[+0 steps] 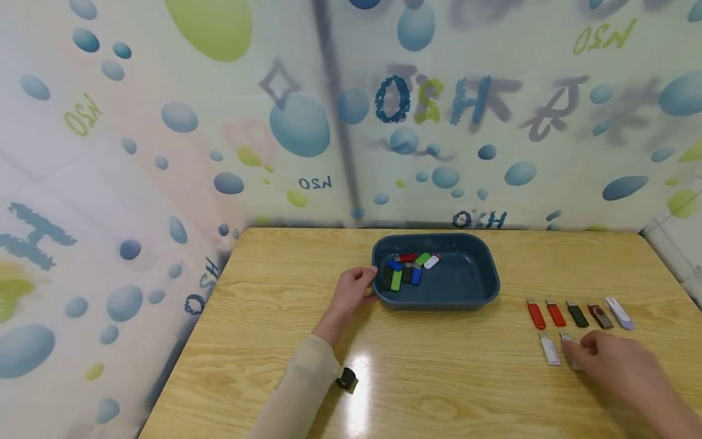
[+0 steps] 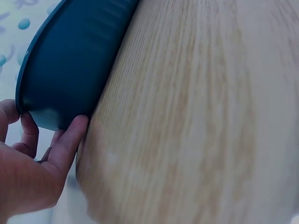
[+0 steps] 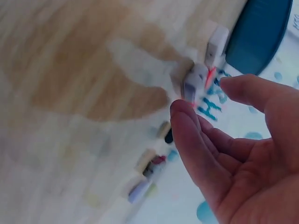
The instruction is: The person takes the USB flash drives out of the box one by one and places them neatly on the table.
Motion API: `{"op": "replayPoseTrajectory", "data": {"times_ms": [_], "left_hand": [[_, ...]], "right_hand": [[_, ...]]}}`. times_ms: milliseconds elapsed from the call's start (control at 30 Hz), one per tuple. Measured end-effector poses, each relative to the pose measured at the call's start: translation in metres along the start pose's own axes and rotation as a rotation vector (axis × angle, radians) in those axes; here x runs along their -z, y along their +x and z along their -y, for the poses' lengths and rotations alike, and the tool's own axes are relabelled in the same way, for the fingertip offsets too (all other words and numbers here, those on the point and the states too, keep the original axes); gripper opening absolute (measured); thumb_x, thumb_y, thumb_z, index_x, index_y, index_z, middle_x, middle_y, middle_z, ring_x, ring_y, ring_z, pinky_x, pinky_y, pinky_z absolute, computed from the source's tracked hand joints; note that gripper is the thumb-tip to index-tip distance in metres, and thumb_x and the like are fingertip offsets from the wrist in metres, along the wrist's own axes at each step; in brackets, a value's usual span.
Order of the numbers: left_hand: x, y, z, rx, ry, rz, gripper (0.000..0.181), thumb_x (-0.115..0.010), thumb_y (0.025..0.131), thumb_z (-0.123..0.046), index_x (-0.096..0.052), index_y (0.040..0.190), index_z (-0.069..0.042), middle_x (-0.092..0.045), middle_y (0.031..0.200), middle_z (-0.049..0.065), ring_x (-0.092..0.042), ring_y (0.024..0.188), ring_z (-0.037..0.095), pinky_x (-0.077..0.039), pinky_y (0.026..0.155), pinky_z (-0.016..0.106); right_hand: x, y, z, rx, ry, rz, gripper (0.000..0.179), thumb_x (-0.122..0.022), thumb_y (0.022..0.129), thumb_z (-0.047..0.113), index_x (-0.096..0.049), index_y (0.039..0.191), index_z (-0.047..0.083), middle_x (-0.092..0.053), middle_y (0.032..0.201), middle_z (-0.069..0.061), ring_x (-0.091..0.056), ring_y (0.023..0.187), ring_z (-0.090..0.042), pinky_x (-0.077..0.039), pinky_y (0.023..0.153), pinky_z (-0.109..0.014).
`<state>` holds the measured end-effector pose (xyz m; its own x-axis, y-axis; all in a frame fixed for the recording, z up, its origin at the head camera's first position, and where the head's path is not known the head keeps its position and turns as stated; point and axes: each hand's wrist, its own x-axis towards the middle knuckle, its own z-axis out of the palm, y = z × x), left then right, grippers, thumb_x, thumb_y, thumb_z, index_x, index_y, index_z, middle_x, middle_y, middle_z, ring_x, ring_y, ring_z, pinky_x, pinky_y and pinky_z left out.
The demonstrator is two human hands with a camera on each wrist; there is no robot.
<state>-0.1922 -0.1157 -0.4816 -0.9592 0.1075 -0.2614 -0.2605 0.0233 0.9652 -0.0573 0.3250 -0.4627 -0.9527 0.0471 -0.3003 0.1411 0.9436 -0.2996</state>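
My left hand (image 1: 351,285) holds the left end of a dark blue plastic basin (image 1: 439,304), thumb at the rim and fingers against the outer wall in the left wrist view. Inside the basin, on its left side, lie several USB flash drives in red, green, blue, black and white. On the right, my right hand (image 1: 614,363) is over a white flash drive (image 3: 194,84); in the right wrist view thumb and forefinger stand apart, fingertips right by it. The hand partly covers this drive in the head view. Another white flash drive (image 1: 550,349) lies to its left.
Behind the right hand runs a row: two red flash drives (image 1: 536,314), a black one (image 1: 577,314), a maroon swivel one (image 1: 600,317) and a white-and-lilac one (image 1: 620,313). A patterned wall cloth (image 1: 307,201) borders the wooden table (image 1: 263,268) at the back.
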Motion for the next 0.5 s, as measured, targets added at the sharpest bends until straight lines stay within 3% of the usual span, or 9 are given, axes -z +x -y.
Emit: {"op": "replayPoseTrajectory", "data": {"times_ms": [67,267,367,500], "left_hand": [[0.000,0.000,0.000,0.001,0.001,-0.001,0.041,-0.060,0.106,-0.031,-0.065,0.118,0.008,-0.061,0.109,0.012,-0.063,0.097,0.020,-0.063,0.082,0.039],[0.001,0.001,0.000,0.006,-0.001,-0.008,0.040,-0.060,0.107,-0.030,-0.065,0.117,0.008,-0.060,0.108,0.011,-0.062,0.098,0.020,-0.063,0.083,0.039],[0.001,0.001,0.000,0.013,0.001,-0.015,0.037,-0.060,0.106,-0.030,-0.065,0.116,0.006,-0.058,0.106,0.009,-0.060,0.097,0.020,-0.063,0.082,0.038],[0.000,0.000,0.001,0.010,0.000,-0.021,0.033,-0.061,0.106,-0.030,-0.062,0.114,0.003,-0.055,0.104,0.007,-0.056,0.095,0.019,-0.064,0.080,0.038]], "right_hand": [[0.006,-0.002,-0.001,0.017,-0.004,-0.050,0.044,-0.055,0.106,0.040,-0.060,0.080,0.005,-0.047,0.064,0.001,-0.046,0.060,-0.018,-0.033,0.053,-0.033],[0.028,0.002,0.005,0.132,0.012,-0.268,0.036,-0.066,0.101,0.025,-0.068,0.097,-0.010,-0.067,0.076,-0.008,-0.060,0.063,-0.024,-0.049,0.052,-0.041],[0.036,0.007,0.020,0.167,0.029,-0.284,0.034,-0.069,0.100,0.023,-0.070,0.105,-0.011,-0.071,0.082,-0.008,-0.065,0.070,-0.026,-0.053,0.055,-0.043],[0.041,0.013,0.045,0.249,0.046,-0.229,0.032,-0.068,0.101,0.024,-0.070,0.111,-0.007,-0.072,0.087,-0.004,-0.066,0.076,-0.023,-0.056,0.061,-0.043]]}}
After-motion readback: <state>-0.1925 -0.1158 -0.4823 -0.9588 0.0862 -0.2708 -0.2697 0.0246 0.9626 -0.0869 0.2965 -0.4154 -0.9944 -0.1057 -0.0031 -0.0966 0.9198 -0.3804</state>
